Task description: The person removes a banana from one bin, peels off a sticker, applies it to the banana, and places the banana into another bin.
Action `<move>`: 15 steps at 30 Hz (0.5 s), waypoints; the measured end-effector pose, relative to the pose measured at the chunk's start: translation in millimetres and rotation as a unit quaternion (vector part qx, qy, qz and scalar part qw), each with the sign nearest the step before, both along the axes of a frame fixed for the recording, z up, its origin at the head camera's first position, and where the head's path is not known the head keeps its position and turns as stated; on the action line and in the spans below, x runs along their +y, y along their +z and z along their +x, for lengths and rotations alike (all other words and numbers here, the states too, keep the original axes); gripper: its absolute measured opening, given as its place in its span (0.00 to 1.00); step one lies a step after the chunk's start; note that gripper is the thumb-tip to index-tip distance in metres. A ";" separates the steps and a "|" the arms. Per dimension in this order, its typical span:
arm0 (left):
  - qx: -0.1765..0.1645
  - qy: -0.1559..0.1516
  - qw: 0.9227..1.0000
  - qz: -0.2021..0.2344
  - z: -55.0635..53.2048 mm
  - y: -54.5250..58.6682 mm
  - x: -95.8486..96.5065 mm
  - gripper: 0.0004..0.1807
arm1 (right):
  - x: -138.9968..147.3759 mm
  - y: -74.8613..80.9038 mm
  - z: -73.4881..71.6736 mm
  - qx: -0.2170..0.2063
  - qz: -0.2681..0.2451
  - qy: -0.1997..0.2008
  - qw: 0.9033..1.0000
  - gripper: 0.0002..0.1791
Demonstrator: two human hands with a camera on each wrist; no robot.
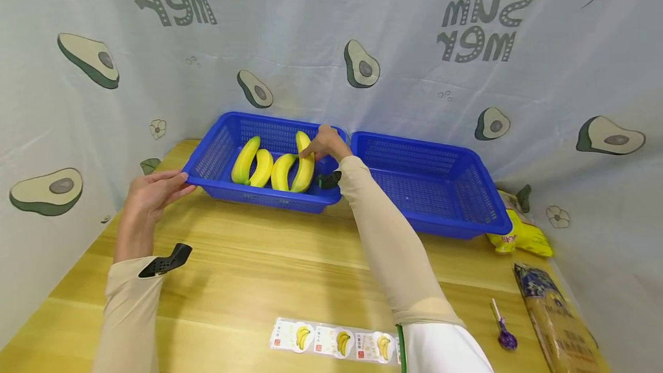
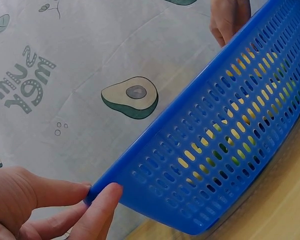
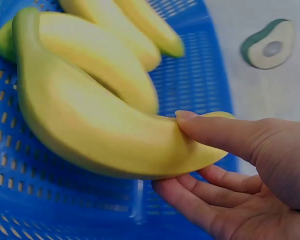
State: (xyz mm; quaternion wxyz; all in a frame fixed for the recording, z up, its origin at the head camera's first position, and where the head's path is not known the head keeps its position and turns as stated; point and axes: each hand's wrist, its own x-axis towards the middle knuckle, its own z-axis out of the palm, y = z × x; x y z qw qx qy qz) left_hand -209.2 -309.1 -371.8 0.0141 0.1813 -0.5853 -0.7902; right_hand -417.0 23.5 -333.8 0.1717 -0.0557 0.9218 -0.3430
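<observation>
Several yellow bananas lie in a blue plastic basket [image 1: 274, 203] at the back of the table. My right hand [image 1: 327, 144] reaches over the basket and grips the rightmost banana [image 1: 304, 174] near one end. In the right wrist view, the thumb lies on top of this banana [image 3: 90, 120] and the fingers are beneath it. Beside it lies another banana [image 1: 281, 172], with a further pair [image 1: 247, 161] to the left. At the basket's front left corner, my left hand [image 1: 150, 197] pinches the rim between thumb and fingers, as the left wrist view also shows.
Right of the banana basket stands a second blue basket [image 1: 414, 189] with nothing in it. Yellow packets [image 1: 523, 235], a brown package [image 1: 561, 327] and a purple lollipop [image 1: 506, 335] lie at the right. A strip of banana stickers [image 1: 336, 341] lies at the front. A patterned curtain [image 1: 300, 27] hangs behind.
</observation>
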 end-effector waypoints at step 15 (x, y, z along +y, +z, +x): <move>0.001 -0.013 0.999 0.038 3.5 2.3 0.5 0.18 | 32.5 59.8 24.2 0.021 -0.172 0.046 0.984 0.30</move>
